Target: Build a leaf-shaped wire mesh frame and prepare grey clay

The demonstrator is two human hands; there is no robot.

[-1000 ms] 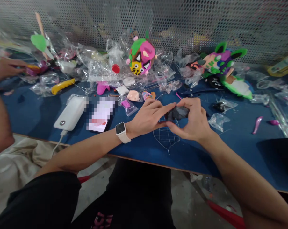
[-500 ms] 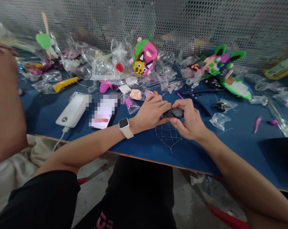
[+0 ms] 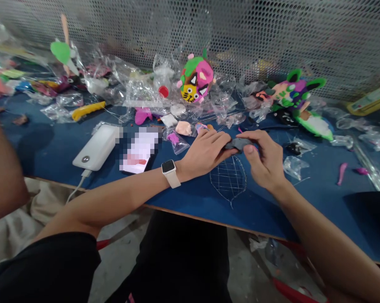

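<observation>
Between my hands is a lump of dark grey modelling clay [image 3: 239, 144], stretched sideways above the table. My left hand [image 3: 205, 151], with a watch [image 3: 169, 166] on its wrist, grips the lump's left end; its fingertips are partly hidden. The thumb and fingers of my right hand [image 3: 262, 158] pinch the right end. Just below them a leaf-shaped wire frame [image 3: 228, 181] with a grid inside lies flat on the blue table [image 3: 190, 198]. Small bags of peach clay [image 3: 184, 128] and pink clay [image 3: 174, 138] rest left of my hands.
A white power bank [image 3: 97, 147] with a cable and a phone [image 3: 141, 149] lie to the left, near a yellow-handled cutter [image 3: 88, 110]. A painted cat-face ball [image 3: 196, 80] and plastic wrappers line the mesh screen [image 3: 240, 25]. Another person's arm [image 3: 3, 168] reaches in at far left.
The clay has gone from a compact lump to a longer, pulled shape as my hands moved slightly apart. More of the wire frame shows. The other person's arm has shifted left.
</observation>
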